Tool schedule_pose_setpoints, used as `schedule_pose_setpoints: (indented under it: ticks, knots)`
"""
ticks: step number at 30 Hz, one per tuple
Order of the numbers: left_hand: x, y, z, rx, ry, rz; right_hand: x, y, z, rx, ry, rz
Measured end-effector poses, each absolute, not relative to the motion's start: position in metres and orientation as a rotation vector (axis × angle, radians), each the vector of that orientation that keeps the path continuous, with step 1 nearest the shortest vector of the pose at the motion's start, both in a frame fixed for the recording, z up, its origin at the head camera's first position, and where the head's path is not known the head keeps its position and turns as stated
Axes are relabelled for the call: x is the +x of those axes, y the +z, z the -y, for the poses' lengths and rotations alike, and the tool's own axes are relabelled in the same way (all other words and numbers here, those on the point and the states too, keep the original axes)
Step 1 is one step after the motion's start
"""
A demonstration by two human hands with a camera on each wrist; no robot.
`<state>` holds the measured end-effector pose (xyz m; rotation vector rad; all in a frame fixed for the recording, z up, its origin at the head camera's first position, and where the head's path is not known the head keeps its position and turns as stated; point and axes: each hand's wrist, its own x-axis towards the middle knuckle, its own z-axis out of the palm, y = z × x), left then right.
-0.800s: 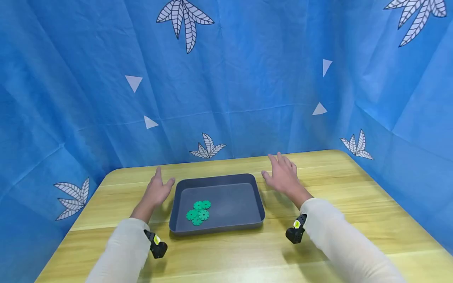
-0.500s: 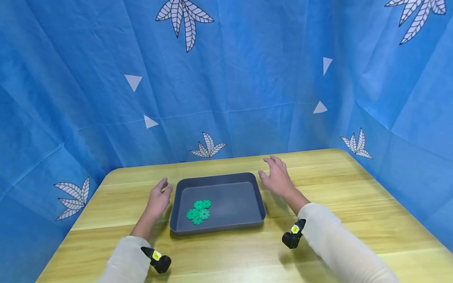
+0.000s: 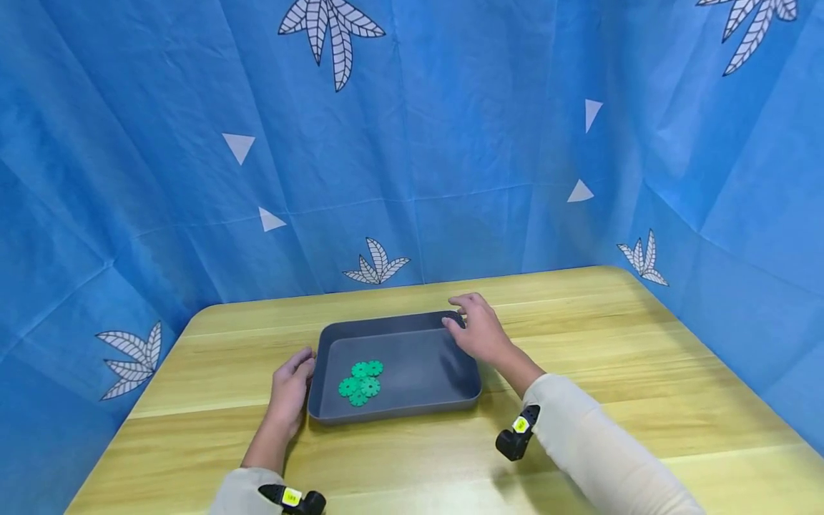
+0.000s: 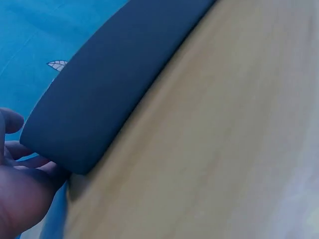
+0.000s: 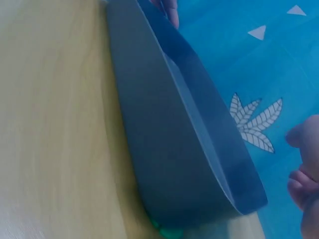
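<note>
A dark grey rectangular tray (image 3: 412, 361) lies on the wooden table, and several green notched discs (image 3: 359, 384) are clustered in its left part. At the tray's left wall is my left hand (image 3: 290, 386), its fingers loosely bent. The left wrist view shows these fingers (image 4: 37, 162) against a tray corner, with the thumb apart from the rim. Over the tray's back right corner hovers my right hand (image 3: 479, 330), thumb and fingers spread apart and holding nothing. From the right wrist, that hand (image 5: 305, 169) appears beyond the tray's end, apart from it.
A small green piece (image 5: 170, 232) shows by the tray's lower edge in the right wrist view; most of it is hidden. Blue patterned cloth (image 3: 412, 143) hangs behind and beside the table (image 3: 579, 315). Each cuff carries a black wrist camera (image 3: 515, 436).
My left hand has come back toward me and in against the tray's left wall, its fingers bending. My right hand has moved left, from beside the tray to over its back right corner.
</note>
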<state>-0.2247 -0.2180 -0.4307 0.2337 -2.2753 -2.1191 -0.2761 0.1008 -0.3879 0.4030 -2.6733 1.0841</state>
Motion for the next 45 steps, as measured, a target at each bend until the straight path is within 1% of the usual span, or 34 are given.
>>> schedule_pose_setpoints:
  ticks: [10,22,31,45]
  knots:
    - [-0.219,-0.438,0.212,0.266,-2.209,2.180,-0.272,-0.400,-0.074,0.603,1.209,2.822]
    - [-0.213,-0.446,0.220,0.269,-2.113,2.242,-0.271,-0.408,-0.031,0.768,1.308,2.966]
    - [-0.217,-0.448,0.214,0.233,-2.056,2.241,-0.275,-0.413,-0.012,0.796,1.293,3.022]
    - [-0.216,-0.449,0.214,0.254,-1.977,2.278,-0.276,-0.421,0.008,0.800,1.225,3.056]
